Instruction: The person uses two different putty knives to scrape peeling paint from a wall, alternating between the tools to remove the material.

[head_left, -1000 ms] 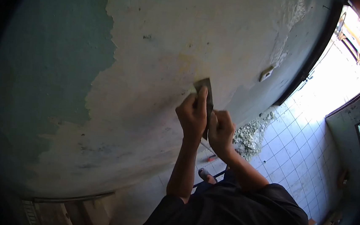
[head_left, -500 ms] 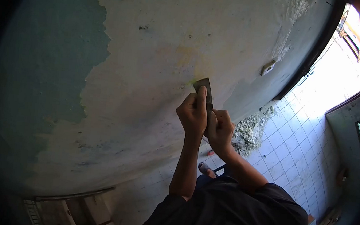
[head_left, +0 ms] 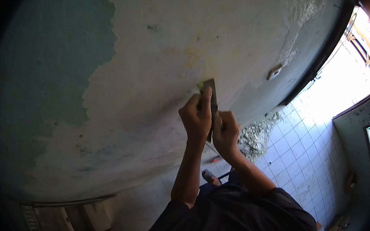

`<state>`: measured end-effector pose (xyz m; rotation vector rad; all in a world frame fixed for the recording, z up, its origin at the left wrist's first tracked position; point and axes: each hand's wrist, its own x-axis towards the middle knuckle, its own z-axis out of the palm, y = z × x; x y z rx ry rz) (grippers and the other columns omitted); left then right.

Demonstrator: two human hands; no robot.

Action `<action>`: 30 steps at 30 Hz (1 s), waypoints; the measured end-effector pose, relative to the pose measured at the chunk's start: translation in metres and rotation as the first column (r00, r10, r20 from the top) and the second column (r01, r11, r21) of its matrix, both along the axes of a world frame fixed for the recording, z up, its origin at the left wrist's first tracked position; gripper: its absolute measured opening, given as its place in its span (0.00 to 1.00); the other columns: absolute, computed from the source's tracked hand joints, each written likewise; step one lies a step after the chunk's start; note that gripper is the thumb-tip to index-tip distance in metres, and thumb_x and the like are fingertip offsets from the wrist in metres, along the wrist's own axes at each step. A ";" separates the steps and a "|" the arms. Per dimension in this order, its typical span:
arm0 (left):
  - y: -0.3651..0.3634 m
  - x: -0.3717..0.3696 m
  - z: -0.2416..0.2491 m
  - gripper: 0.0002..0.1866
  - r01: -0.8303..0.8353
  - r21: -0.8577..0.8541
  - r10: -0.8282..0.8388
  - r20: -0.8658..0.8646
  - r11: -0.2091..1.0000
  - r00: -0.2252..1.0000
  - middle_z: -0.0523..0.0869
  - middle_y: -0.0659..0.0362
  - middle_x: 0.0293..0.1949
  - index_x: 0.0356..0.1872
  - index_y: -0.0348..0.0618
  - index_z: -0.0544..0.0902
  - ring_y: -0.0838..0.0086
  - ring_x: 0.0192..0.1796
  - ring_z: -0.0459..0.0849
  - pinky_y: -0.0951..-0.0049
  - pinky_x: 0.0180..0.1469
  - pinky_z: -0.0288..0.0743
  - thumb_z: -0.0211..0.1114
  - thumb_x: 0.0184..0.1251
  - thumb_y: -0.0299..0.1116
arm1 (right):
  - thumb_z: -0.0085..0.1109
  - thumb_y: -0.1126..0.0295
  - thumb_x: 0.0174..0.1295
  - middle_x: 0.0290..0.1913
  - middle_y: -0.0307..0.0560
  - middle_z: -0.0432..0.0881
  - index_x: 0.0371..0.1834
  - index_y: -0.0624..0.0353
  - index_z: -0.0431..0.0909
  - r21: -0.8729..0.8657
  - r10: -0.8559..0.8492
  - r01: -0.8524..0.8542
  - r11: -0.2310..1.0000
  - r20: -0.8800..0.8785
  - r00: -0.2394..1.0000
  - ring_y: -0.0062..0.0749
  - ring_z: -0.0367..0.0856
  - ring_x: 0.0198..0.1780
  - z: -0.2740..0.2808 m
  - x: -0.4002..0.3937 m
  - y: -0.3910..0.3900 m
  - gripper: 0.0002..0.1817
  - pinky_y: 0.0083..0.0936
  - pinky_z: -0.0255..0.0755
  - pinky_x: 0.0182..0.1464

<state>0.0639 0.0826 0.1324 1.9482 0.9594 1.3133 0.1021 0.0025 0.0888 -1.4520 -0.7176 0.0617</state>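
Observation:
Both my hands are closed around a dark flat scraper (head_left: 213, 99), whose blade end meets the patchy wall (head_left: 154, 69). My left hand (head_left: 196, 116) grips near the blade, with its thumb stretched along the flat face. Lower and to the right, my right hand (head_left: 226, 134) is wrapped around the lower part of the tool. Small yellow-green paint traces (head_left: 201, 85) show beside the blade's tip. Part of the scraper is hidden behind my fingers.
Green paint (head_left: 55, 57) covers the wall's left side. A switch or socket (head_left: 275, 72) sits to the right. Paint flakes (head_left: 256, 137) are heaped on the tiled floor (head_left: 298, 144) along the wall's foot. A bright doorway (head_left: 345, 63) opens at upper right; wooden furniture (head_left: 70, 215) stands lower left.
The scraper has turned so its blade appears narrower, more edge-on. My left hand has shifted slightly left and down, while both hands keep their hold.

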 end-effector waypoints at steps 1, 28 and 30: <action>-0.005 -0.005 -0.003 0.26 -0.008 -0.019 0.007 -0.011 1.000 1.000 0.68 0.61 0.14 0.17 0.36 0.74 0.83 0.22 0.63 0.69 0.24 0.59 0.69 0.75 0.39 | 0.63 0.74 0.69 0.22 0.52 0.81 0.41 0.62 0.80 -0.009 0.007 -0.007 1.000 -0.011 1.000 0.35 0.85 0.22 -0.001 -0.004 -0.004 0.04 0.30 0.75 0.27; 0.001 -0.002 -0.025 0.27 -0.034 -0.016 0.035 0.061 0.999 0.998 0.72 0.55 0.13 0.16 0.37 0.75 0.80 0.19 0.65 0.66 0.22 0.62 0.70 0.74 0.41 | 0.62 0.72 0.71 0.21 0.51 0.82 0.43 0.61 0.79 -0.005 0.030 -0.030 1.000 0.039 0.999 0.32 0.84 0.20 -0.020 -0.003 -0.008 0.05 0.29 0.74 0.25; -0.005 -0.003 -0.020 0.26 -0.072 -0.044 0.072 0.001 0.996 0.997 0.74 0.55 0.13 0.17 0.37 0.75 0.79 0.18 0.67 0.65 0.22 0.63 0.70 0.74 0.41 | 0.61 0.73 0.72 0.19 0.48 0.81 0.44 0.62 0.78 0.023 0.057 -0.056 0.998 -0.021 0.998 0.28 0.82 0.19 -0.019 -0.006 -0.011 0.04 0.28 0.73 0.24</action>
